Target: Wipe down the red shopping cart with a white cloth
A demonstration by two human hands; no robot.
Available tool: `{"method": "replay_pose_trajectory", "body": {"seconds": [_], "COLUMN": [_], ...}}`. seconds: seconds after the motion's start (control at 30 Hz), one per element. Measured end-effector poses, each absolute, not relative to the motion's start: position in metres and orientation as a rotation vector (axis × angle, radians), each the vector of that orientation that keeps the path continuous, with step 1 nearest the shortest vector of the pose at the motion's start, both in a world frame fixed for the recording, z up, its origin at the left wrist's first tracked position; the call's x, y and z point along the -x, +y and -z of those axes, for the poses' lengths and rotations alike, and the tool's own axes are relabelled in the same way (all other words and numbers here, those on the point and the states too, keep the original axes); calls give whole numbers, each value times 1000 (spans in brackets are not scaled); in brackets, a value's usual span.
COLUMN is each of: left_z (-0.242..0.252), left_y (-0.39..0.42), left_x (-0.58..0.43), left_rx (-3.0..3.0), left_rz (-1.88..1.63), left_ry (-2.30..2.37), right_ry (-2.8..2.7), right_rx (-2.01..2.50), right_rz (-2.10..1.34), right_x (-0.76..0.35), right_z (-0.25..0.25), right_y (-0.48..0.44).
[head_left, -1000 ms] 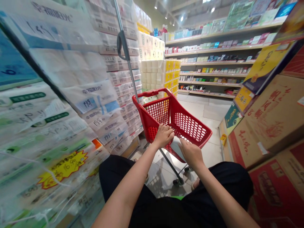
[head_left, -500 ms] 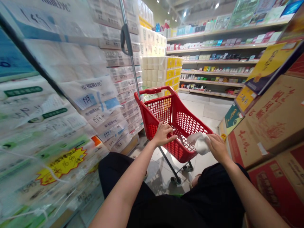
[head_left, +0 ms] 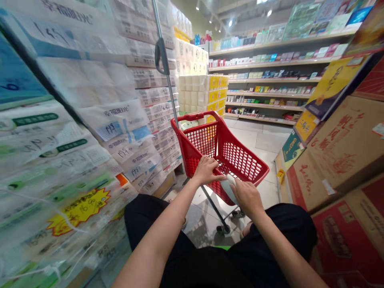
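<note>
A red plastic shopping cart [head_left: 243, 158] with grid walls stands in front of my knees. My left hand [head_left: 206, 170] grips its near left rim, fingers bent over the edge and thumb stretched to the right along it. Bunched in my right hand [head_left: 248, 197] is a white cloth [head_left: 229, 189], pressed against the near rim just right of my left thumb. Part of the cloth hangs down over the outside of the basket. My right fingers partly hide it. The basket's grid floor shows only in part behind my hands.
Stacked white paper packs [head_left: 120, 132] rise close on the left, with a metal pole [head_left: 170, 94] before them. Cardboard boxes [head_left: 345, 148] are piled on the right. Behind the cart stand yellow-and-white packs [head_left: 207, 94] and stocked shelves [head_left: 270, 82].
My right hand has moved left along the rim with the white cloth, from the near right corner to beside my left thumb. The left hand stays on the rim.
</note>
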State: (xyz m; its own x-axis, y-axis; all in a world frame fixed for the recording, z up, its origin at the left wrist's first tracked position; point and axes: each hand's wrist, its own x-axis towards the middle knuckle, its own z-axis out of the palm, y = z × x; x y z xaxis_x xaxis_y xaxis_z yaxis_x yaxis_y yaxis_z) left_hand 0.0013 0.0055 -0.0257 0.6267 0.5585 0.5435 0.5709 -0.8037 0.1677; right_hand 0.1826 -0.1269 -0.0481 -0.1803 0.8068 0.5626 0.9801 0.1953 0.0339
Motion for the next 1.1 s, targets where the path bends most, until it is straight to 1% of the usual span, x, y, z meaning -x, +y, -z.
{"method": "replay_pose_trajectory", "body": {"seconds": [0.23,0.33,0.43,0.67,0.87,1.1], "left_z": [23,21,19,20,23,22], "left_y": [8,5,0,-14,-17,-20], "left_x": [-2,-3,-9,-26,-34,-36], "left_rx": [2859,2895,2878,2800,2829,2837], "left_rz": [906,859,814,788,840,854], "left_ry": [-960,-932,-1014,-1150,-1162,-1091], "right_ry": [-2180,-2186,-2186,-2049,-2077,-2033], "right_rx": [1334,1294,1381,1772,1778,1801], "right_rz": [569,545,593,764,705,652], "right_x": [-221,-233,-230,-186,-174,-193], "right_z": [64,64,56,36,30,37], "right_y": [-127,-132,-135,-115,-93,-99]}}
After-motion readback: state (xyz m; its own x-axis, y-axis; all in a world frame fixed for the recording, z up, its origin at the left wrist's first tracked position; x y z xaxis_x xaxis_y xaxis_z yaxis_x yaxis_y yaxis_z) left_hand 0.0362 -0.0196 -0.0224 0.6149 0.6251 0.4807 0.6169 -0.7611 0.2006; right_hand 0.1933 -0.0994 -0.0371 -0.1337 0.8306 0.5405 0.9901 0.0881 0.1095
